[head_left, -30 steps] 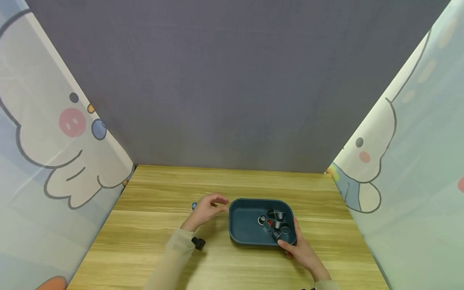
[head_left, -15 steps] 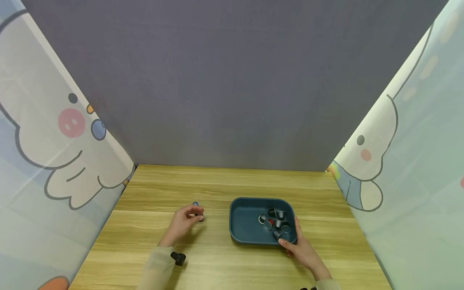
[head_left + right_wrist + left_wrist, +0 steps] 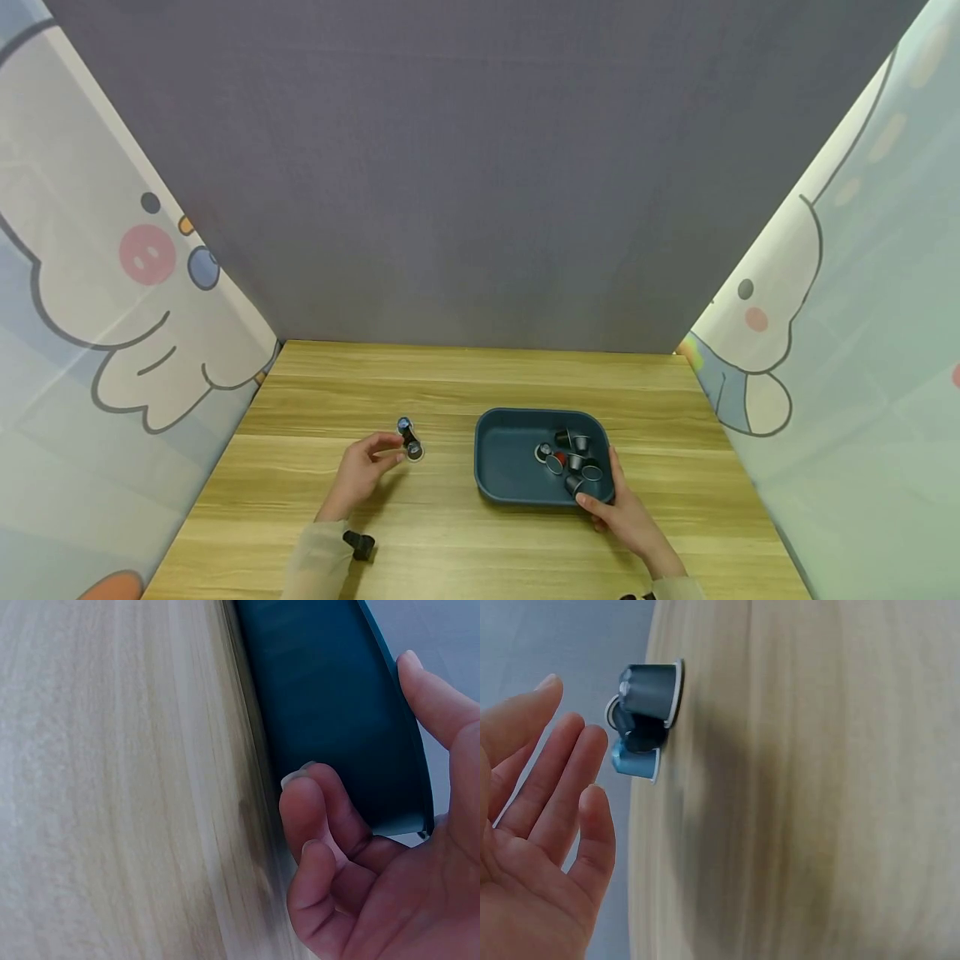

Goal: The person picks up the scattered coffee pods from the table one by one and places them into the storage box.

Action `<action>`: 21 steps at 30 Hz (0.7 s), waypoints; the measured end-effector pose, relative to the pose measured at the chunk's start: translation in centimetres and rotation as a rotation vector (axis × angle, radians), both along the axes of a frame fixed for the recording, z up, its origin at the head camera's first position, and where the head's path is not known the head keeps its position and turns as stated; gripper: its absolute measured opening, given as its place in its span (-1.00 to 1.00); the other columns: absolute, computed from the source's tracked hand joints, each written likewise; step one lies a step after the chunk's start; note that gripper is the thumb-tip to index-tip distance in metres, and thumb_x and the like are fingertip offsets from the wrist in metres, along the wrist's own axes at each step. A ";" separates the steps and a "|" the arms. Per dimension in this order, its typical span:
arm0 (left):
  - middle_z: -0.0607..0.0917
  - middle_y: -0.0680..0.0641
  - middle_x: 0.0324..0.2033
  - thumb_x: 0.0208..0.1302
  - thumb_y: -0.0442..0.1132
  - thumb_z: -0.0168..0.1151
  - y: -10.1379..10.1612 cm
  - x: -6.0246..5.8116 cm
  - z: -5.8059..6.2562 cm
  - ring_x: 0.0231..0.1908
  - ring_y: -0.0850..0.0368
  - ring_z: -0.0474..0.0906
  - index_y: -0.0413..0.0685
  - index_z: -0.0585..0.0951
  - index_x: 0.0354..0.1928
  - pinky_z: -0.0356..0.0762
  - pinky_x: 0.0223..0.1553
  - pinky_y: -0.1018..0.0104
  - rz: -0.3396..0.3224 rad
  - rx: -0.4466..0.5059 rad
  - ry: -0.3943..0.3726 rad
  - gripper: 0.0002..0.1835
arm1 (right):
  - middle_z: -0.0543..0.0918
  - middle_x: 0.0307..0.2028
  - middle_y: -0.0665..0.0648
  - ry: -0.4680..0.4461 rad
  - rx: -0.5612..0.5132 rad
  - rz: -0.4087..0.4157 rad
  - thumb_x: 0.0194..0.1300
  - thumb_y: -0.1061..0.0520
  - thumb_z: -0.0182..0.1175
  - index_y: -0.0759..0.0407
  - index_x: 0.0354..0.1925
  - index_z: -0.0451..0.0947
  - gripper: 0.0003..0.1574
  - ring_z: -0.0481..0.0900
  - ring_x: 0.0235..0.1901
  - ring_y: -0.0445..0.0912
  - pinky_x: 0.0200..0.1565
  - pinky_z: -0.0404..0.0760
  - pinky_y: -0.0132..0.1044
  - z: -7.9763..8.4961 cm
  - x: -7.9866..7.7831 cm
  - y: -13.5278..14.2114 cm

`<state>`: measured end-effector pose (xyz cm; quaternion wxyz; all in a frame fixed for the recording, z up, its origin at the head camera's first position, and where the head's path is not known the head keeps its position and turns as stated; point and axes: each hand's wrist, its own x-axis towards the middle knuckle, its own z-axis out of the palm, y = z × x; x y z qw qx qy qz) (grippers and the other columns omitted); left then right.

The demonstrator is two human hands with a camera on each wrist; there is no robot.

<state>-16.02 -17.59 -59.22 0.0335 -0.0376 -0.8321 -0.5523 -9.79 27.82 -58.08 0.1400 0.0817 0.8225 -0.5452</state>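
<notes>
Grey backdrop at 12 o'clock; before it, the wooden tabletop; upon this, at 3 o'clock from its middle, the blue-green tray, by its look stiff and fairly light, best held by a corner and kept level, since its load would probably roll. My right hand grips the tray at its 4 o'clock corner, fingers curled against the outer wall; my left hand, at the tray's 9 o'clock, holds nothing, thumb and fingertips parted in a wide gap. Tumbled capsules lie within the tray, gathered toward its 3 o'clock end; three more stand clustered on the wood at 2 o'clock from my left hand, near its fingertips. Of these, the dark capsule is upright, flange down; the blue capsule, at 11 o'clock from it, is likewise upright; the black capsule sits tilted between them, its underside hidden. I judge each very light, smooth and thin-shelled, liable to dent; the tapering sides may slip from a high pinch; the surer hold is low, just above the flange, with thumb and one finger opposed.
</notes>
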 end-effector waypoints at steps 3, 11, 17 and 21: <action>0.75 -0.08 -0.14 0.14 -0.41 0.47 0.0 -0.1 -0.4 -0.06 -0.03 0.67 -0.11 0.72 -0.08 0.59 -0.19 0.31 0.005 -0.011 0.009 -0.72 | 0.55 -0.48 0.18 0.001 0.008 0.002 0.28 -0.03 0.39 -0.11 0.59 -0.50 0.41 0.52 -0.54 -0.01 -0.44 0.58 -0.24 0.0 0.0 0.0; 0.75 -0.12 -0.11 0.11 -0.43 0.48 0.4 -0.8 -0.9 -0.05 -0.06 0.66 -0.13 0.71 -0.06 0.59 -0.19 0.29 -0.012 -0.029 0.017 -0.68 | 0.54 -0.53 0.16 -0.004 0.008 -0.003 0.28 -0.04 0.39 -0.13 0.59 -0.49 0.41 0.52 -0.55 -0.01 -0.45 0.56 -0.24 0.2 0.0 -0.1; 0.75 -0.06 -0.15 0.12 -0.45 0.46 1.0 -1.0 -1.1 -0.09 -0.02 0.67 -0.13 0.70 -0.07 0.59 -0.15 0.27 -0.046 -0.021 -0.028 -0.69 | 0.55 -0.53 0.17 -0.004 0.012 -0.006 0.28 -0.04 0.39 -0.12 0.59 -0.49 0.41 0.52 -0.54 -0.01 -0.44 0.57 -0.24 0.1 0.0 -0.1; 0.75 -0.04 -0.16 0.12 -0.43 0.47 1.4 -1.1 -1.4 -0.10 0.00 0.67 -0.11 0.70 -0.07 0.58 -0.14 0.27 -0.070 -0.035 -0.044 -0.70 | 0.57 -0.49 0.19 -0.006 0.019 -0.009 0.28 -0.05 0.38 -0.14 0.59 -0.49 0.40 0.53 -0.53 0.00 -0.43 0.58 -0.23 0.0 0.0 -0.1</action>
